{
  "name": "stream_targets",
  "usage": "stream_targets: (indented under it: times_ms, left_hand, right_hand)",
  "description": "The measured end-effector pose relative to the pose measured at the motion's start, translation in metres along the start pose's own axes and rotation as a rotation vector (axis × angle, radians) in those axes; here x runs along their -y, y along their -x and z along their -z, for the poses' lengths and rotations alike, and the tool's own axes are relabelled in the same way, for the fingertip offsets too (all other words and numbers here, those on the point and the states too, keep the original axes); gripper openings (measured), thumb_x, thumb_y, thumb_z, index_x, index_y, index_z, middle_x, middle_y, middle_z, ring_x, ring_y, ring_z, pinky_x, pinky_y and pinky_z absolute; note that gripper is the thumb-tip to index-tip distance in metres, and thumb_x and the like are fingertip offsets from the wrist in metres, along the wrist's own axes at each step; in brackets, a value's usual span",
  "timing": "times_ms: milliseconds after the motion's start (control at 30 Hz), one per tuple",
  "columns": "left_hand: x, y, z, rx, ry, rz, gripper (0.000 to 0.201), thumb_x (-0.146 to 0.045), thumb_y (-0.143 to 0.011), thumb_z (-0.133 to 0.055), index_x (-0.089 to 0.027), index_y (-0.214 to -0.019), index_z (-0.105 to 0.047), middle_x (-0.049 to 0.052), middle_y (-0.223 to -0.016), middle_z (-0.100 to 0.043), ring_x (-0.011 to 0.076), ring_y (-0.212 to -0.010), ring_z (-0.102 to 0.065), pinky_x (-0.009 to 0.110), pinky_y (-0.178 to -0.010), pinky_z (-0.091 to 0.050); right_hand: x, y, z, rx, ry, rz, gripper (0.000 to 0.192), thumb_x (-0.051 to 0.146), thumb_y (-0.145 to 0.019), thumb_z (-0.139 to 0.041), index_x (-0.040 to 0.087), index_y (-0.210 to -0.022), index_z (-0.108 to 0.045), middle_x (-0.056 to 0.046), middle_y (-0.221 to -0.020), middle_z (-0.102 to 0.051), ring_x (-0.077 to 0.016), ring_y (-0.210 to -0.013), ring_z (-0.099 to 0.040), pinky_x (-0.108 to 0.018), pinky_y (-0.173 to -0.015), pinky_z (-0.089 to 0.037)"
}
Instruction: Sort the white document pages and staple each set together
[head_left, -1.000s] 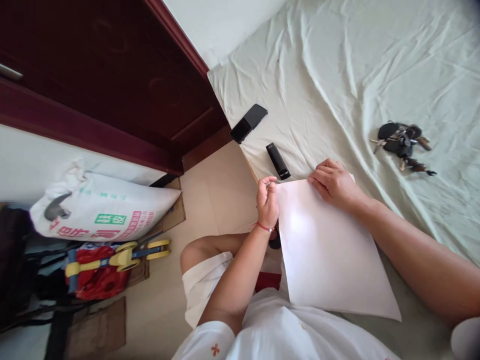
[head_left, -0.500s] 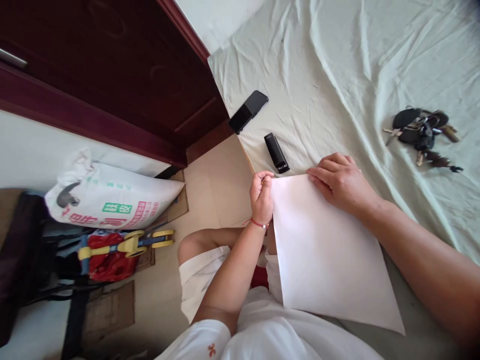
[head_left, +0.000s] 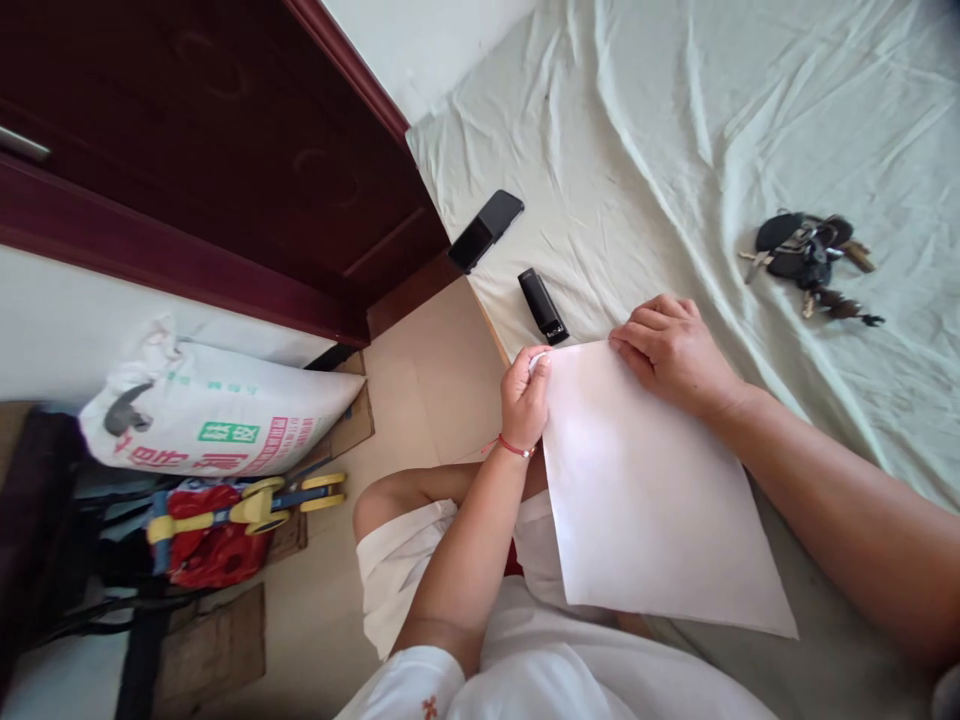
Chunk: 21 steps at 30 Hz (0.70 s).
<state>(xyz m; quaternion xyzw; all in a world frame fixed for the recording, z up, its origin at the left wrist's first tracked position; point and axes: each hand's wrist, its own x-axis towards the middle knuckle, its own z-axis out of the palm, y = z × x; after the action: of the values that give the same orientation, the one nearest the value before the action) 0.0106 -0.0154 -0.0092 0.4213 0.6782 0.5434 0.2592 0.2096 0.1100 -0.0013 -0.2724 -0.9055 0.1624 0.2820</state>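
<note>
A white sheet of paper [head_left: 637, 490] lies partly on the pale green bedsheet [head_left: 675, 140] and partly over my lap. My left hand [head_left: 523, 398], with a red string at the wrist, pinches the sheet's far left corner between thumb and fingers. My right hand [head_left: 675, 350] rests with curled fingers on the far edge of the paper, pressing it onto the bed.
A black phone [head_left: 485, 230] and a small black device [head_left: 542, 306] lie at the bed's edge beyond the paper. A bunch of keys [head_left: 806, 262] sits to the right. A dark red wooden door [head_left: 225, 150], a printed sack [head_left: 217, 415] and a red-yellow toy [head_left: 232, 515] are on the left.
My left hand has tightened its pinch on the paper's corner, which now curls slightly. The right hand stays on the far edge. The view has shifted a little.
</note>
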Motion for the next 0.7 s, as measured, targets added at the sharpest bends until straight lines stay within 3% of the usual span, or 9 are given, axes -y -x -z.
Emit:
stream_targets:
  times_ms: [133,233,367,433,500,600,700]
  left_hand:
    - [0.004,-0.003,0.009,-0.032,0.079,0.060,0.041,-0.063,-0.089,-0.074,-0.023,-0.097,-0.075,0.002,-0.086,-0.069,0.0165,-0.078,-0.059,0.027,-0.076,-0.048]
    - [0.006,-0.004,0.016,-0.076,0.137,0.102,0.045,-0.066,-0.084,-0.078,-0.023,-0.096,-0.074,0.001,-0.086,-0.068,0.0152,-0.075,-0.058,0.026,-0.072,-0.047]
    - [0.008,-0.002,0.020,-0.164,0.197,0.085,0.050,-0.069,-0.081,-0.080,-0.023,-0.098,-0.073,0.001,-0.088,-0.068,0.0148,-0.076,-0.059,0.026,-0.073,-0.049]
    - [0.010,-0.001,0.020,-0.232,0.251,0.086,0.052,-0.070,-0.079,-0.082,-0.023,-0.098,-0.072,0.000,-0.086,-0.067,0.0135,-0.076,-0.059,0.024,-0.073,-0.049]
    - [0.012,0.000,0.019,-0.315,0.289,0.085,0.052,-0.069,-0.077,-0.084,-0.023,-0.097,-0.071,-0.001,-0.086,-0.066,0.0125,-0.076,-0.059,0.023,-0.073,-0.049]
    - [0.010,0.003,0.016,-0.415,0.339,0.107,0.050,-0.066,-0.076,-0.086,-0.024,-0.098,-0.069,-0.001,-0.088,-0.067,0.0125,-0.078,-0.062,0.023,-0.074,-0.050]
    - [-0.001,0.010,0.012,-0.403,0.508,0.199,0.049,-0.059,-0.075,-0.089,-0.026,-0.106,-0.070,-0.001,-0.095,-0.074,0.0158,-0.089,-0.070,0.027,-0.082,-0.056]
  right_hand:
    - [-0.004,0.000,0.003,-0.038,-0.031,-0.143,0.034,0.034,-0.104,-0.052,0.019,-0.077,-0.067,-0.010,-0.076,-0.070,-0.0274,-0.089,-0.061,-0.044,-0.085,-0.038]
    - [-0.009,-0.001,0.008,-0.063,-0.212,-0.244,0.033,0.035,-0.101,-0.054,0.020,-0.075,-0.065,-0.009,-0.072,-0.066,-0.0240,-0.078,-0.060,-0.041,-0.078,-0.043]
    - [-0.011,-0.002,0.016,-0.090,-0.526,-0.407,0.030,0.050,-0.094,-0.069,0.022,-0.106,-0.073,-0.007,-0.088,-0.070,-0.0209,-0.077,-0.062,-0.036,-0.070,-0.048]
    - [-0.010,-0.003,0.018,-0.080,-0.724,-0.481,0.056,0.059,-0.085,-0.081,0.025,-0.127,-0.067,-0.004,-0.089,-0.070,-0.0206,-0.075,-0.064,-0.034,-0.066,-0.050]
    - [-0.008,-0.003,0.020,-0.011,-0.939,-0.549,0.073,0.065,-0.077,-0.087,0.026,-0.134,-0.063,-0.003,-0.088,-0.071,-0.0211,-0.074,-0.066,-0.032,-0.061,-0.052]
    - [-0.008,-0.003,0.021,0.143,-1.041,-0.614,0.058,0.065,-0.073,-0.090,0.022,-0.108,-0.072,-0.005,-0.085,-0.073,-0.0214,-0.070,-0.068,-0.031,-0.055,-0.053]
    - [-0.009,-0.001,0.020,0.171,-1.050,-0.637,0.048,0.061,-0.074,-0.092,0.020,-0.090,-0.074,-0.006,-0.084,-0.075,-0.0220,-0.070,-0.070,-0.030,-0.056,-0.056]
